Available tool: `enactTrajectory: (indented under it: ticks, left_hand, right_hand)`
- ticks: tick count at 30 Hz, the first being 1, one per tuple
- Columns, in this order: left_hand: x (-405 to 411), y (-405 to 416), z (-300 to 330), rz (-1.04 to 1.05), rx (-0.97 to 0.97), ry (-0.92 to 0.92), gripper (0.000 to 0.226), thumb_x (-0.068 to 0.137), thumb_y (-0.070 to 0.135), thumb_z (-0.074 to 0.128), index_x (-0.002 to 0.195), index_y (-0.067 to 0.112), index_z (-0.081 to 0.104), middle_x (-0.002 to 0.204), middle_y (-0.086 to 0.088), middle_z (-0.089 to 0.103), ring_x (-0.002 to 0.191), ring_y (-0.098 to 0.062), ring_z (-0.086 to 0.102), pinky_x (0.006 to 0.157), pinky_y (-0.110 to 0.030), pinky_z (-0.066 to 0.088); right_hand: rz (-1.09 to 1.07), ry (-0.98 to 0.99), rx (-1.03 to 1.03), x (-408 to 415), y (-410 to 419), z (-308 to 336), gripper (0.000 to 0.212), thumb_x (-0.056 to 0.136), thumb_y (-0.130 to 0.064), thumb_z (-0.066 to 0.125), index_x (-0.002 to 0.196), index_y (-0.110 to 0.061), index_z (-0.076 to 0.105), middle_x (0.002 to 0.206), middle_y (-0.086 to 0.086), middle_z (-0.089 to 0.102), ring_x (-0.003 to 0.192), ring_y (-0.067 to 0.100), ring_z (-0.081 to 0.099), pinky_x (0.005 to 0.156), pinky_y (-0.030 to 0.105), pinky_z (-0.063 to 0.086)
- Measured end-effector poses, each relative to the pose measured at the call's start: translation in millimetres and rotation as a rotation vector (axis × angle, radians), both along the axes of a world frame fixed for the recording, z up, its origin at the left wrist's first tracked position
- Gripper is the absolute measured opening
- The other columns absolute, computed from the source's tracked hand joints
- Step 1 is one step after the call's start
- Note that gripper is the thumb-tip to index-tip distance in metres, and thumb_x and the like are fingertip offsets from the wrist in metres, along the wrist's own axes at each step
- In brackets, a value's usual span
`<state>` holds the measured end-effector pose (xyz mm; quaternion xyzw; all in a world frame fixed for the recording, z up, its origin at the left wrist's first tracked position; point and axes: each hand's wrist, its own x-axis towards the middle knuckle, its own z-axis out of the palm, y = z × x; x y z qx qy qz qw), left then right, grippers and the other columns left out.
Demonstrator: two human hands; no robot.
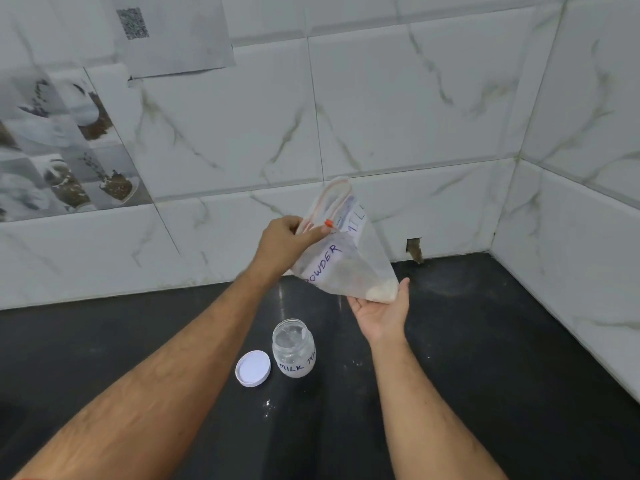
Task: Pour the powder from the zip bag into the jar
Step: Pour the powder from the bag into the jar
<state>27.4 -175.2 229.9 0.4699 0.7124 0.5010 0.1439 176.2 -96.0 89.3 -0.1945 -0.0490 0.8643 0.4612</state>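
A clear zip bag labelled "MILK POWDER" hangs in the air above the counter, its red-lined mouth gaping at the top. White powder sits in its lower right corner. My left hand pinches the bag's upper left edge near the orange slider. My right hand, palm up, supports the bag's bottom corner from below. A small clear jar with a "MILK POW" label stands open on the counter, below and left of the bag. Its white lid lies upside down just to the jar's left.
The dark counter runs into a corner of white marbled wall tiles at the back and right. A few white powder specks lie in front of the jar. A small broken hole shows in the tile base.
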Motion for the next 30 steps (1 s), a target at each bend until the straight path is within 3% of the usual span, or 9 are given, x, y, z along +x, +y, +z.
enactTrajectory:
  ticks: [3,8,12,16,18,20,22,27,30]
  left_hand:
    - [-19.8,-21.2,-16.7,0.066,-0.037,0.142,0.054,0.079,0.057,0.071,0.059,0.012,0.046,0.054,0.004,0.044,0.052,-0.013,0.038,0.053,-0.03,0.029]
    - [-53.4,-44.7,-46.8,0.03,-0.081,0.019,0.075,0.071,0.069,0.065,0.078,-0.006,0.057,0.066,-0.004,0.05,0.063,-0.015,0.042,0.062,-0.033,0.032]
    - [-67.4,-55.7,-67.8,-0.06,-0.105,-0.14,0.074,0.071,0.056,0.075,0.075,-0.014,0.05,0.07,-0.006,0.043,0.068,-0.018,0.035,0.064,-0.03,0.027]
    - [-72.1,-59.3,-88.8,-0.05,-0.16,-0.17,0.046,0.084,0.029,0.077,0.066,-0.004,0.05,0.061,-0.006,0.032,0.056,-0.013,0.025,0.048,-0.021,0.021]
    - [-75.6,-59.8,-100.5,-0.087,-0.197,-0.204,0.048,0.081,0.03,0.079,0.069,-0.007,0.051,0.064,-0.004,0.042,0.061,-0.012,0.035,0.056,-0.02,0.029]
    - [-79.1,-59.1,-110.5,-0.123,-0.202,-0.222,0.066,0.071,0.044,0.081,0.081,-0.016,0.056,0.077,-0.006,0.054,0.075,-0.014,0.045,0.072,-0.029,0.036]
    - [-81.9,-58.0,-117.6,-0.115,-0.192,-0.217,0.076,0.063,0.052,0.08,0.083,-0.017,0.057,0.078,-0.006,0.052,0.075,-0.016,0.043,0.074,-0.032,0.033]
    - [-81.3,-58.1,-130.3,-0.022,-0.217,-0.165,0.04,0.077,0.025,0.082,0.061,0.002,0.053,0.059,0.004,0.039,0.062,-0.016,0.031,0.062,-0.029,0.026]
    - [-85.5,-60.1,-147.8,0.005,-0.24,-0.169,0.041,0.075,0.025,0.082,0.058,0.005,0.05,0.057,0.004,0.04,0.062,-0.016,0.031,0.061,-0.029,0.026]
  right_hand:
    - [0.022,-0.139,0.063,0.6,4.4,4.1,0.056,0.094,-0.056,0.047,0.131,-0.017,0.062,0.125,0.015,0.069,0.117,0.036,0.064,0.096,0.049,0.053]
    - [0.033,-0.33,0.192,2.6,7.9,14.0,0.044,0.095,-0.045,0.049,0.13,-0.021,0.061,0.126,0.008,0.069,0.114,0.03,0.065,0.095,0.048,0.052]
    - [0.02,-0.407,0.264,4.8,13.7,22.7,0.032,0.098,-0.039,0.051,0.12,-0.019,0.062,0.119,0.008,0.071,0.113,0.029,0.065,0.094,0.049,0.053]
    - [-0.006,-0.458,0.273,5.1,17.0,37.1,0.025,0.099,-0.034,0.055,0.116,-0.017,0.062,0.115,0.008,0.071,0.107,0.027,0.067,0.093,0.05,0.054]
    - [-0.013,-0.489,0.284,4.3,18.4,42.6,0.025,0.099,-0.033,0.056,0.115,-0.016,0.063,0.113,0.006,0.072,0.105,0.025,0.068,0.089,0.046,0.056]
    - [-0.013,-0.525,0.294,2.9,19.7,46.1,0.028,0.098,-0.033,0.058,0.118,-0.015,0.063,0.112,0.006,0.073,0.103,0.025,0.07,0.086,0.045,0.057]
    - [-0.011,-0.554,0.296,1.9,20.1,46.8,0.032,0.096,-0.033,0.06,0.121,-0.013,0.063,0.112,0.007,0.074,0.103,0.026,0.07,0.089,0.045,0.056]
    - [-0.007,-0.621,0.36,-1.9,14.6,48.5,0.022,0.097,-0.031,0.058,0.111,-0.015,0.065,0.105,0.004,0.075,0.098,0.023,0.071,0.082,0.04,0.057]
    - [-0.012,-0.689,0.412,-7.5,14.5,48.5,0.025,0.095,-0.031,0.059,0.114,-0.016,0.065,0.111,0.007,0.074,0.102,0.024,0.071,0.087,0.043,0.057]
